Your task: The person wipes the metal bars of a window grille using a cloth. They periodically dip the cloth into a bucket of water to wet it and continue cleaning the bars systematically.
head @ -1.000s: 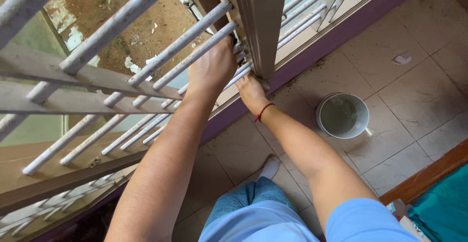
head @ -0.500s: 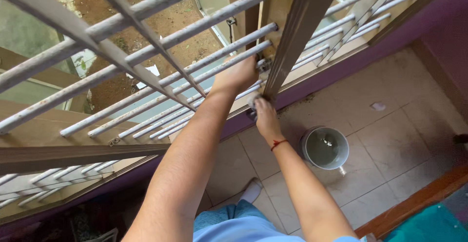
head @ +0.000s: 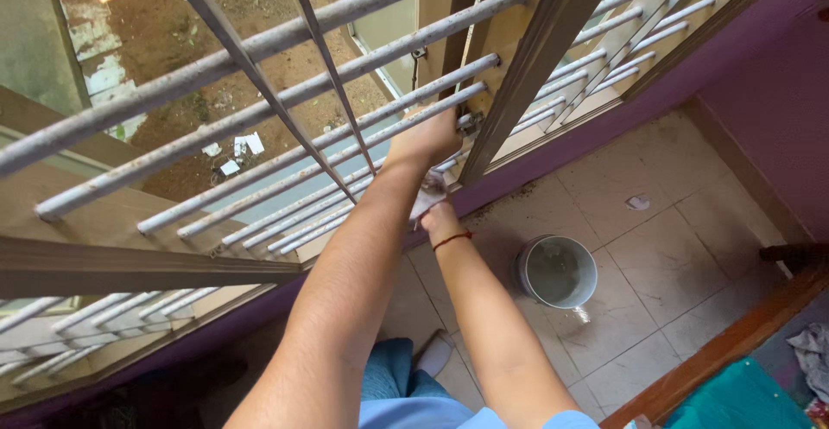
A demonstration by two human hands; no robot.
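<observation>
Left hand (head: 425, 139) is wrapped around a far window bar (head: 285, 101); right hand (head: 439, 219), just below it, pinches a white cloth (head: 428, 197) against the lower bars. Slip risk: that cloth could drop outside, and the water bucket (head: 557, 271) near the right foot could get kicked.

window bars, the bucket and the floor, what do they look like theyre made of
Window bars: probably metal, round tubes in pale, worn, speckled paint; the left hand grips one.
Bucket: unclear, metal or plastic, dull grey with a thin rim.
Floor: ceramic tile by the look, smooth beige squares with grout lines.
</observation>
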